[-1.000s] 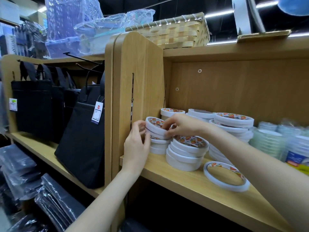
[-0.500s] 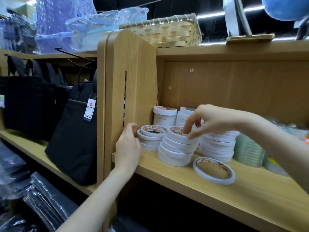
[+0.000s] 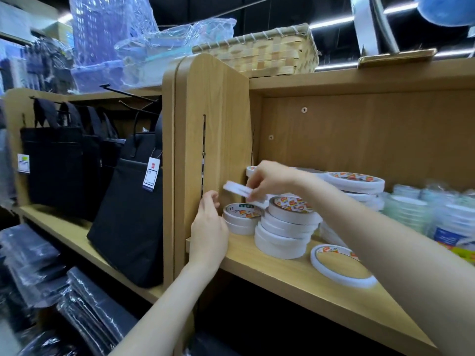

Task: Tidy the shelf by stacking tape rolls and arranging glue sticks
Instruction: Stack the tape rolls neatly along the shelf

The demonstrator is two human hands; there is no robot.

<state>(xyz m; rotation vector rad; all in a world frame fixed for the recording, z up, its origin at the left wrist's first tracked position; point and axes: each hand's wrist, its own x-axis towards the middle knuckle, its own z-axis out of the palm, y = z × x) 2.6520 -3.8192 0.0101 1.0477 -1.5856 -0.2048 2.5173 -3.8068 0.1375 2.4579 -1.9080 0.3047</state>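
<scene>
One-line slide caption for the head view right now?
Right hand holds a white tape roll above the short stack by the shelf's side panel; left hand waits beside it.

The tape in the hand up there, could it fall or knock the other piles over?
It might. The right hand only pinches the thin tape roll at one end, tilted in the air above the short stack, so it could slip. The taller stack beside it already leans with its rolls shifted sideways; a bump could topple it. The wide flat roll lies near the shelf's front edge under the right arm, so a sweep might push it off.
</scene>
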